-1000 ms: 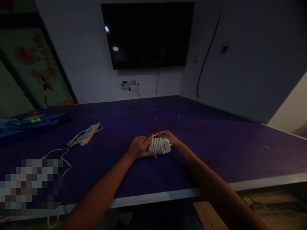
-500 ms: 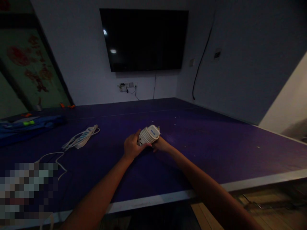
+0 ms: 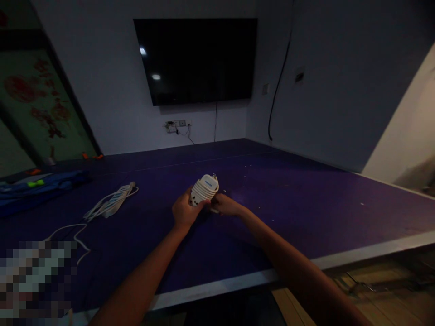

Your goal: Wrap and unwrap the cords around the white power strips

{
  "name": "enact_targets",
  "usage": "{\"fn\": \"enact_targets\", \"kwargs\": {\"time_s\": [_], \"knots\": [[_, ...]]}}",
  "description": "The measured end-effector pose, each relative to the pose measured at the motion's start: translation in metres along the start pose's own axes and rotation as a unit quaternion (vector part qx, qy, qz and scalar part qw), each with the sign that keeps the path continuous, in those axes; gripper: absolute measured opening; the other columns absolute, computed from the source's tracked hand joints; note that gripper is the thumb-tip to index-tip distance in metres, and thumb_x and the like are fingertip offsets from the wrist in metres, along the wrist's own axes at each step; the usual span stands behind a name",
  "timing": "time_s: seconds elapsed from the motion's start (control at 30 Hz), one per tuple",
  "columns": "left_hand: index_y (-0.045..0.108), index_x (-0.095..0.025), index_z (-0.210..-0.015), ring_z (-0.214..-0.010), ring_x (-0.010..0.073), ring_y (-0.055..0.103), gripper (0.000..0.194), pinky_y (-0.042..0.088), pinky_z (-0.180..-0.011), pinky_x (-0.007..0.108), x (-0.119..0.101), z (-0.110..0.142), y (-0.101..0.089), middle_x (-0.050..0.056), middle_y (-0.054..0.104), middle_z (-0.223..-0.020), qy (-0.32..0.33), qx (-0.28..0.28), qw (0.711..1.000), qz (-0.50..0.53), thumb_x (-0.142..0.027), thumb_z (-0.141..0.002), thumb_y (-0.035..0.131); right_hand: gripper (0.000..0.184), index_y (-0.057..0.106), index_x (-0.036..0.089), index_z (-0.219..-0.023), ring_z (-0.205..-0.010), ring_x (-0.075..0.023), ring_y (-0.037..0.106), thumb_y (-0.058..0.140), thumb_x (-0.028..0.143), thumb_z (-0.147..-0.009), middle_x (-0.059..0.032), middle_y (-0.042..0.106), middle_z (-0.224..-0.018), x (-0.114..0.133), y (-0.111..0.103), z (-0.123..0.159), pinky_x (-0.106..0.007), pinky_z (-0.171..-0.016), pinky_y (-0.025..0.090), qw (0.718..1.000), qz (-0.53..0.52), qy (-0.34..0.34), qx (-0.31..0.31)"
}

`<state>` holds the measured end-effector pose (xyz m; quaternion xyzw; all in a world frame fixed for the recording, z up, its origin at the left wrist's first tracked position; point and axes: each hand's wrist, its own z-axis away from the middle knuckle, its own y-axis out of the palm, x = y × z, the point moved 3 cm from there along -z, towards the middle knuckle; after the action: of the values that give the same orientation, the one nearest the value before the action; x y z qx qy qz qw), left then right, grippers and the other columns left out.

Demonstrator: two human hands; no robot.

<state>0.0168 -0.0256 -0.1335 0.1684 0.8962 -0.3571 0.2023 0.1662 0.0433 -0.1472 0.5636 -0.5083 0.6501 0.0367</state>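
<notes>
My left hand point(image 3: 185, 208) grips a white power strip point(image 3: 208, 182) just above the purple surface. Several turns of the strip's white cord point(image 3: 203, 191) are wound round its body. The end with blue lettering tilts up and to the right, and socket holes show by my left thumb. Close against the strip's right side, my right hand point(image 3: 224, 204) has its fingers curled round a bit of the cord that shows pale below them. The fingertips are partly hidden. A second white power strip point(image 3: 113, 203), with cord looped over it, lies to the left.
The purple tabletop point(image 3: 299, 203) has a white front edge and small white scraps scattered on it. Blue cloth point(image 3: 44, 185) lies at the far left. Loose white cable point(image 3: 66, 225) trails at the near left, beside a pixelated patch. A television point(image 3: 200, 61) hangs on the wall.
The held power strip and both hands have shifted slightly left in view, as has the whole scene. My right hand has moved a little out from behind the strip, showing more of its fingers.
</notes>
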Motion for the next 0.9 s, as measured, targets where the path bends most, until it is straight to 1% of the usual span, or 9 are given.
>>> {"fn": "enact_targets", "kwargs": {"time_s": [0.1, 0.2, 0.33, 0.5, 0.57, 0.63, 0.7, 0.8, 0.9], "knots": [[0.057, -0.019, -0.117, -0.093, 0.026, 0.062, 0.068, 0.042, -0.076, 0.029, 0.003, -0.003, -0.002, 0.013, 0.068, -0.101, -0.055, 0.002, 0.998, -0.018, -0.063, -0.065, 0.059, 0.019, 0.062, 0.011, -0.088, -0.045, -0.0043, 0.042, 0.05, 0.018, -0.074, 0.0032, 0.052, -0.06, 0.01, 0.002, 0.004, -0.014, -0.04, 0.034, 0.998, -0.065, -0.012, 0.005], [0.057, -0.019, -0.116, -0.091, 0.026, 0.063, 0.07, 0.042, -0.072, 0.029, 0.004, -0.005, -0.003, 0.013, 0.068, -0.098, -0.091, 0.011, 0.995, -0.033, -0.067, -0.065, 0.056, 0.025, 0.063, 0.013, -0.096, -0.043, -0.0042, 0.04, 0.054, 0.025, -0.075, 0.0061, 0.047, -0.054, 0.015, 0.006, 0.006, -0.014, -0.038, 0.033, 0.992, -0.126, -0.015, 0.01], [0.058, -0.021, -0.114, -0.089, 0.0258, 0.063, 0.069, 0.041, -0.07, 0.029, 0.007, -0.006, -0.004, 0.012, 0.069, -0.098, -0.117, 0.022, 0.992, -0.044, -0.069, -0.065, 0.054, 0.028, 0.065, 0.014, -0.095, -0.047, -0.0065, 0.047, 0.06, 0.03, -0.073, 0.0028, 0.054, -0.06, 0.016, 0.009, 0.007, -0.016, -0.038, 0.038, 0.975, -0.221, 0.036, -0.008], [0.057, -0.02, -0.114, -0.091, 0.0268, 0.063, 0.071, 0.041, -0.07, 0.03, 0.007, -0.007, -0.005, 0.013, 0.068, -0.099, -0.139, 0.031, 0.988, -0.063, -0.071, -0.065, 0.052, 0.023, 0.066, 0.011, -0.083, -0.061, -0.012, 0.06, 0.066, 0.03, -0.069, -0.0051, 0.065, -0.073, 0.016, 0.002, 0.008, -0.021, -0.05, 0.047, 0.915, -0.38, 0.088, -0.1], [0.057, -0.019, -0.112, -0.09, 0.0269, 0.063, 0.07, 0.041, -0.07, 0.03, 0.005, -0.007, -0.006, 0.013, 0.068, -0.099, -0.145, 0.032, 0.987, -0.062, -0.071, -0.065, 0.051, 0.024, 0.064, 0.012, -0.083, -0.062, -0.0129, 0.061, 0.068, 0.03, -0.068, -0.0061, 0.066, -0.073, 0.017, -0.001, 0.009, -0.022, -0.053, 0.048, 0.886, -0.433, 0.082, -0.146], [0.057, -0.018, -0.11, -0.09, 0.0275, 0.063, 0.069, 0.041, -0.07, 0.031, 0.004, -0.007, -0.006, 0.014, 0.067, -0.099, -0.152, 0.028, 0.987, -0.053, -0.071, -0.066, 0.05, 0.027, 0.062, 0.013, -0.084, -0.063, -0.0134, 0.063, 0.07, 0.031, -0.065, -0.0062, 0.066, -0.075, 0.019, -0.002, 0.009, -0.023, -0.055, 0.049, 0.867, -0.46, 0.059, -0.182], [0.057, -0.017, -0.108, -0.089, 0.0283, 0.063, 0.068, 0.041, -0.07, 0.032, 0.004, -0.007, -0.007, 0.016, 0.067, -0.1, -0.161, 0.021, 0.986, -0.034, -0.07, -0.067, 0.049, 0.034, 0.06, 0.014, -0.087, -0.066, -0.0138, 0.064, 0.074, 0.031, -0.061, -0.0066, 0.066, -0.082, 0.022, -0.001, 0.009, -0.025, -0.059, 0.051, 0.865, -0.452, 0.026, -0.214], [0.057, -0.015, -0.105, -0.088, 0.0287, 0.063, 0.067, 0.042, -0.07, 0.033, 0.009, -0.008, -0.007, 0.016, 0.066, -0.098, -0.172, 0.01, 0.985, 0.02, -0.07, -0.067, 0.051, 0.048, 0.057, 0.016, -0.096, -0.075, -0.0159, 0.065, 0.077, 0.031, -0.055, -0.0078, 0.065, -0.097, 0.028, 0.005, 0.009, -0.029, -0.069, 0.052, 0.885, -0.391, -0.034, -0.251], [0.058, -0.015, -0.1, -0.085, 0.0273, 0.063, 0.065, 0.043, -0.068, 0.033, 0.016, -0.009, -0.004, 0.014, 0.067, -0.093, -0.196, 0.003, 0.975, 0.101, -0.069, -0.065, 0.053, 0.054, 0.053, 0.018, -0.109, -0.088, -0.0182, 0.063, 0.074, 0.032, -0.061, -0.0095, 0.062, -0.107, 0.035, 0.014, 0.012, -0.033, -0.079, 0.052, 0.912, -0.293, -0.113, -0.263]]}}
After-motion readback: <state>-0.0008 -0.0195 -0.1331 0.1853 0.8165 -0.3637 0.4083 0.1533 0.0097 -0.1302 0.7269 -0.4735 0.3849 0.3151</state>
